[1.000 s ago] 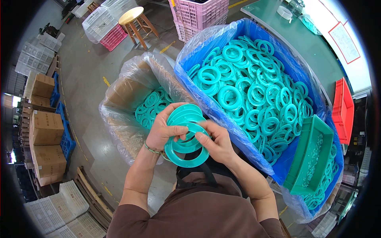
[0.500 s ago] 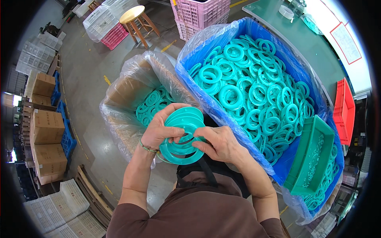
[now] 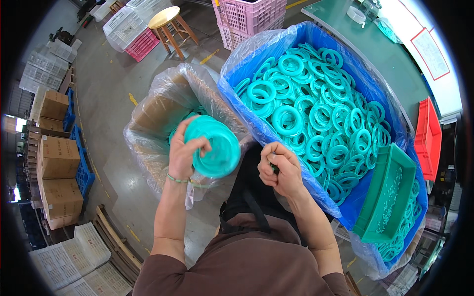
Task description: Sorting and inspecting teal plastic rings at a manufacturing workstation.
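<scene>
My left hand [image 3: 181,154] grips a stack of teal plastic rings [image 3: 222,160], smeared by motion, over the near side of a plastic-lined cardboard box [image 3: 158,111]. Teal rings in that box are mostly hidden behind the stack. My right hand [image 3: 283,170] is apart from the stack, its fingers curled closed beside the blue bin's edge. A small dark bit shows at those fingers, too small to name. To the right, a large blue bin [image 3: 252,126] with a clear liner holds a heap of teal rings [image 3: 275,121].
A green tray [image 3: 368,197] with small pale bits sits on the blue bin's near right end. Beyond are a red tray [image 3: 428,140], a green table [image 3: 390,59], pink crates [image 3: 252,17] and a wooden stool [image 3: 164,18]. Cartons [image 3: 59,158] on blue pallets stand left.
My hands have parted. The left one has swung the rings a little left toward the cardboard box. My right hand has let go of the rings, moved right and closed.
</scene>
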Demonstrator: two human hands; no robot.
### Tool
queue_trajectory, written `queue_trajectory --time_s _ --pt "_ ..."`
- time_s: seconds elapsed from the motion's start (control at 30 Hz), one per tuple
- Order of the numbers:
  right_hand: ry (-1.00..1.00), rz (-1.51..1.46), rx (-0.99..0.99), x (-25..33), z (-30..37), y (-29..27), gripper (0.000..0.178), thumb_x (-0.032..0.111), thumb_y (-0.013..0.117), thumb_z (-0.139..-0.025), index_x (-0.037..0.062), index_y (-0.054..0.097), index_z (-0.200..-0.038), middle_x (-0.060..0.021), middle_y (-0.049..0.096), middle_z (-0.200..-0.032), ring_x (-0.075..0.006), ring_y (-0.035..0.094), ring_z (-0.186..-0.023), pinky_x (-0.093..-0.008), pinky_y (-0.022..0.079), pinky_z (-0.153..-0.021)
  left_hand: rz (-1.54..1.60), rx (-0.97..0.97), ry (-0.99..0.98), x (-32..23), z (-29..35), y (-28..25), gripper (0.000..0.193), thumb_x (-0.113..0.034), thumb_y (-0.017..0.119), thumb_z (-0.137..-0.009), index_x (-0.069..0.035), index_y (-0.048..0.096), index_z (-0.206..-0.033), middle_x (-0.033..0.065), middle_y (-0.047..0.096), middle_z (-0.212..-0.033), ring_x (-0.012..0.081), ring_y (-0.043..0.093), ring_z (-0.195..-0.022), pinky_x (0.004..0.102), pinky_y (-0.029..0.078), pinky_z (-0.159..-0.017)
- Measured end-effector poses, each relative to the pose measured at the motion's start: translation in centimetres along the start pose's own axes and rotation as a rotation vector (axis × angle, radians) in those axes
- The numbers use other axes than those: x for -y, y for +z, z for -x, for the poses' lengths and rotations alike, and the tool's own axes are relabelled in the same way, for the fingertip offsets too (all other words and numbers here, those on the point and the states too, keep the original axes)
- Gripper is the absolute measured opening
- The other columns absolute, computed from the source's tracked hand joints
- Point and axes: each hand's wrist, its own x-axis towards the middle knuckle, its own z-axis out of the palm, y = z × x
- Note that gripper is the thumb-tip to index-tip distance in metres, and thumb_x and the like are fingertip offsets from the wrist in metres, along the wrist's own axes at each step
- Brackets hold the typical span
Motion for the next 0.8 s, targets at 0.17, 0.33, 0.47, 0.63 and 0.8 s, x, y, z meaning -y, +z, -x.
queue_trajectory --time_s 0.17,0.33,0.47,0.63,0.8 --pt "0.048 -0.039 -0.021 -0.4 0.0 -0.7 0.015 0.002 0.037 -0.084 0.0031 0.051 -0.089 -0.0042 0.044 -0.06 -0.0064 0.028 -0.042 -0.0195 0.022 -0.036 -0.902 -0.33 0.49 2.8 -3.4 -5.7 0.045 -0.007 0.06 -0.076 0.002 0.044 -0.118 0.0079 0.06 -0.078 0.0153 0.059 -0.066 0.0269 0.048 -0.065" --pt "0.069 -0.037 -0.027 -0.8 -0.4 -0.5 0.015 0.002 0.038 -0.084 0.0035 0.052 -0.086 -0.0031 0.043 -0.06 -0.0059 0.029 -0.044 -0.0188 0.022 -0.036 -0.793 -0.417 0.36 3.9 -4.9 -9.3 0.048 -0.014 0.066 -0.075 -0.001 0.046 -0.117 0.0133 0.062 -0.09 0.0229 0.062 -0.073 0.0329 0.049 -0.07" --pt "0.106 -0.018 -0.044 -1.1 -0.5 -0.5 0.015 0.002 0.038 -0.084 0.004 0.052 -0.085 -0.0023 0.042 -0.06 -0.0055 0.029 -0.044 -0.0187 0.022 -0.036 -0.864 -0.504 0.364 2.9 -4.6 -8.0 0.041 -0.013 0.061 -0.08 -0.002 0.047 -0.117 0.0119 0.063 -0.086 0.0215 0.062 -0.071 0.0322 0.049 -0.068" --pt "0.128 0.046 -0.085 -1.7 -0.7 0.3 0.015 0.001 0.038 -0.084 0.0043 0.052 -0.087 -0.0014 0.043 -0.061 -0.0049 0.029 -0.044 -0.0185 0.022 -0.036 -1.067 -0.563 0.467 1.7 -4.1 -8.3 0.034 -0.011 0.056 -0.084 -0.003 0.049 -0.117 0.0099 0.062 -0.079 0.0163 0.061 -0.065 0.0299 0.049 -0.063" --pt "0.152 0.078 -0.067 -1.8 -1.0 0.3 0.012 0.002 0.04 -0.084 0.0043 0.051 -0.084 -0.0002 0.042 -0.06 -0.0043 0.028 -0.043 -0.0172 0.022 -0.037 -0.442 -0.431 0.227 0.6 -3.0 -7.6 0.031 -0.011 0.055 -0.085 -0.003 0.051 -0.115 0.0056 0.059 -0.074 0.0093 0.052 -0.052 0.0228 0.041 -0.045"
